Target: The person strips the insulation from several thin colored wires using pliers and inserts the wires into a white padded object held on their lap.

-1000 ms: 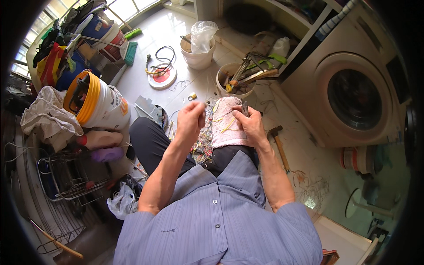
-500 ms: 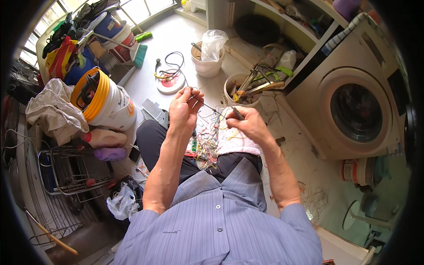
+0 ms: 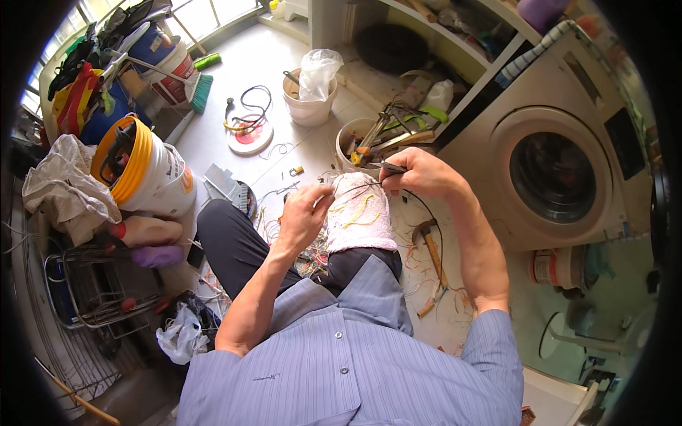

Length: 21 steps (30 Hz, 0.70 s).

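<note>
My left hand is closed, thumb and fingertips pinching the end of a thin black cable. The cable runs across to my right hand, then curves down on its far side toward the floor. My right hand is closed round a small dark metal tool, perhaps a knife; its exact kind is partly hidden by the fingers. Below the stretched cable a pink towel covers my right knee, with short yellow wire pieces lying on it. A heap of coloured wire scraps lies between my legs.
A hammer lies on the floor at the right. Ahead are a tool bucket, a white bucket and a coiled cable on a round lid. A yellow-rimmed bucket stands left, a washing machine right.
My right hand has moved right and up with the tool, and my left hand has come down. The cable, which trailed ahead past my left hand, now hangs to the right. The view has shifted slightly.
</note>
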### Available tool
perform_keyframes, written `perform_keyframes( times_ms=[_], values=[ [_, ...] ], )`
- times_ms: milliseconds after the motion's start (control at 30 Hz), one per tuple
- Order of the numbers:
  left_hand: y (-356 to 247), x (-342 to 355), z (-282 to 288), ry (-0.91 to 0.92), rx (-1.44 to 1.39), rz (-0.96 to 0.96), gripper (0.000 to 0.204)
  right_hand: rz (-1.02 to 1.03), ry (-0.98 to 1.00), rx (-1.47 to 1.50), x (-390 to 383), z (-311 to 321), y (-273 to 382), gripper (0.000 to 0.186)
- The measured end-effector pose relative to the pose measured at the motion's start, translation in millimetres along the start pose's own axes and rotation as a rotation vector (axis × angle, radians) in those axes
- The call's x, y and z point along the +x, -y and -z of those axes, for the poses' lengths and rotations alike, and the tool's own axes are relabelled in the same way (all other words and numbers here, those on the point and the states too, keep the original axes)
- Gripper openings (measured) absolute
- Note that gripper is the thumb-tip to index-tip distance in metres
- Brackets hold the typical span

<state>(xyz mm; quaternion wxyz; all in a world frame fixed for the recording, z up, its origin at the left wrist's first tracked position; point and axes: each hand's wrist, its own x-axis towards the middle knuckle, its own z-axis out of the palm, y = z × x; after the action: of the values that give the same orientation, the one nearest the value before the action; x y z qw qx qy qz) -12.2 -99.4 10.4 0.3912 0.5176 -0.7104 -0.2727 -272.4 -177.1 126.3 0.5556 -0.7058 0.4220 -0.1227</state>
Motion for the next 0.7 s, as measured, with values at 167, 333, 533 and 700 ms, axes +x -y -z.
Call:
perform_keyframes(
  times_ms=[167,333,533,700],
  values=[
    [4,-18,-30,0.158,-0.727,0.347,0.025,-0.131,0.053,-0.126,0,22,-18,0.008],
    [-2,-24,-53,0.199,-0.608,0.492,0.021,-0.233,0.121,-0.240,7,29,-39,0.009],
    [11,-23,-71,0.084,-0.105,0.180,0.015,-0.380,0.238,-0.570,43,32,-54,0.013],
    [16,4,-88,0.253,-0.078,0.476,0.016,-0.296,0.166,-1.189,91,32,-98,0.019]
  ],
)
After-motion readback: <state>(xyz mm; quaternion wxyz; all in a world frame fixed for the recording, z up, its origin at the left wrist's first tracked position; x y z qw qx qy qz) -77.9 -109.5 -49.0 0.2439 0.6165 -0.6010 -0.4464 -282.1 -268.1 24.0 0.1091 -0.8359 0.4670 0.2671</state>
